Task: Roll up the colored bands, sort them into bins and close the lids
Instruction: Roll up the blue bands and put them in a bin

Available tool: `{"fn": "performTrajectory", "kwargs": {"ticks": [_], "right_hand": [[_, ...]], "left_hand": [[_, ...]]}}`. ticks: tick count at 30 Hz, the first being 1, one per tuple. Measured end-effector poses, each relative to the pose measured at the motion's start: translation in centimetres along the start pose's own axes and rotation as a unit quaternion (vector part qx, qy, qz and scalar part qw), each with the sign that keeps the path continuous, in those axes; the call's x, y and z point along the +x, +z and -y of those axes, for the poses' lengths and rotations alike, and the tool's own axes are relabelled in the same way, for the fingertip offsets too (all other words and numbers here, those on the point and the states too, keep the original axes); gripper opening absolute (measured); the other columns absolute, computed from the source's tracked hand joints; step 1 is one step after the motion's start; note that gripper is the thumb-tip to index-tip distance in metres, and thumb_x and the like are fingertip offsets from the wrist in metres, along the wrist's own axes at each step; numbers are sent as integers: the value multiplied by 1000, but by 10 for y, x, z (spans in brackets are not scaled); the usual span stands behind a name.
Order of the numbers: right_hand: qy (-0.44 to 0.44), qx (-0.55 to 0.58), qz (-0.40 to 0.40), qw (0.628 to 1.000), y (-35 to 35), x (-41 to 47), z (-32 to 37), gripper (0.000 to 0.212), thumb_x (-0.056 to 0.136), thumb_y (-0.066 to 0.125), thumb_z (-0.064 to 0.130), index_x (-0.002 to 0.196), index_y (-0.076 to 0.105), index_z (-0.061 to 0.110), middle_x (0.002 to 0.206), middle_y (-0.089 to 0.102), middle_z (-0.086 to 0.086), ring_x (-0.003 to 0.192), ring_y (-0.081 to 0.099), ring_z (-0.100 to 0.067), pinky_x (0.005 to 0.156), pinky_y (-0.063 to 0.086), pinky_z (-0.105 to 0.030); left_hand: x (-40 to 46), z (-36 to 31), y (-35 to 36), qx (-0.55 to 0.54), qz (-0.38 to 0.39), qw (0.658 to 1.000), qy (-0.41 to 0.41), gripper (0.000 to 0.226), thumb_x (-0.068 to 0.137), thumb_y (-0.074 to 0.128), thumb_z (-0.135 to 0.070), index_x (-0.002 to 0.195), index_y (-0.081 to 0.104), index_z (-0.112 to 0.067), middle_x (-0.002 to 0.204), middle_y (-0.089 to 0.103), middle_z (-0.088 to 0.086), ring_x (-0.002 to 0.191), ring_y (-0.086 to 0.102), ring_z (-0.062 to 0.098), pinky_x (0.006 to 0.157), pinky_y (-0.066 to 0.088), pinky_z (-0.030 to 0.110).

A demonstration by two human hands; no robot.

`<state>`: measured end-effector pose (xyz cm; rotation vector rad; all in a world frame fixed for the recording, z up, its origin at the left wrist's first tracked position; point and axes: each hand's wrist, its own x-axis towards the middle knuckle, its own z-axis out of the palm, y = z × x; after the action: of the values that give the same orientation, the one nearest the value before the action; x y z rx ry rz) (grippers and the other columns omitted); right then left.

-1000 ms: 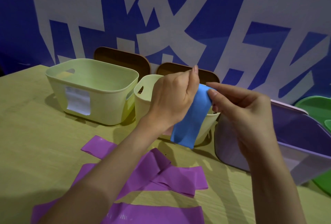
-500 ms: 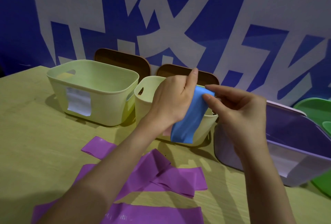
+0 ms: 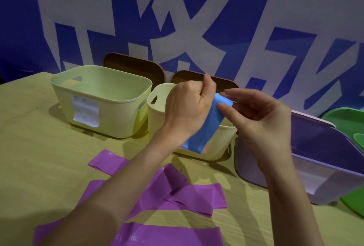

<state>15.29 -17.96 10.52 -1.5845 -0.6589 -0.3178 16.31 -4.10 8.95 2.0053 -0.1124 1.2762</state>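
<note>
A blue band hangs in front of the small pale green bin, partly rolled at its top. My left hand grips the band's upper part with curled fingers. My right hand pinches the band's top right edge between thumb and fingertips. Several purple bands lie flat and overlapping on the table near me. A larger pale green bin stands open at the left, and a purple bin stands open at the right.
Two brown lids lean against the blue and white wall behind the green bins. A green lid or bin sits at the far right edge. The wooden table shows bare surface at the left.
The hanging blue tail has grown shorter as the band is wound up at the top. My right hand's fingers have shifted on the top edge, and my left thumb has curled in.
</note>
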Motion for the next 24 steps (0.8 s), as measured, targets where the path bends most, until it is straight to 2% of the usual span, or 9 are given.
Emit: {"fn": "performTrajectory", "kwargs": {"ticks": [4,9,14,20,24], "right_hand": [[-13,-23,-7,1000,2,-1,0,23,78,75,3,93,72,19,85,73,11,81,70,-3,71,51,-11],[44,35,-23,998,0,-1,0,14,82,72,6,93,74,14,83,75,7,75,70,-4,64,49,-11],[57,60,-5,997,2,-1,3,11,84,69,7,91,73,14,82,75,3,76,71,-8,63,51,-12],[-19,-14,14,1000,6,0,0,24,78,76,4,101,71,10,96,73,1,84,69,-10,73,51,-15],[-71,-88,32,993,6,-1,-3,29,76,78,3,101,71,17,96,72,8,88,68,-9,76,52,-16]], "left_hand": [[-2,-1,1,-11,17,999,-44,57,102,41,-24,45,34,-29,36,31,-11,42,46,5,41,28,14],[-1,0,-2,49,17,998,25,45,101,33,-36,56,33,-31,44,32,-15,42,42,8,44,26,14],[0,0,-4,46,-7,997,61,43,100,30,-29,59,38,-23,46,25,-18,37,32,5,43,18,18],[2,3,-1,18,-21,1000,-8,53,100,34,-25,47,29,-29,39,29,-14,36,38,11,40,20,17],[3,1,-1,1,3,997,-82,60,101,38,-23,42,33,-26,36,32,-10,40,44,4,41,26,14]]}}
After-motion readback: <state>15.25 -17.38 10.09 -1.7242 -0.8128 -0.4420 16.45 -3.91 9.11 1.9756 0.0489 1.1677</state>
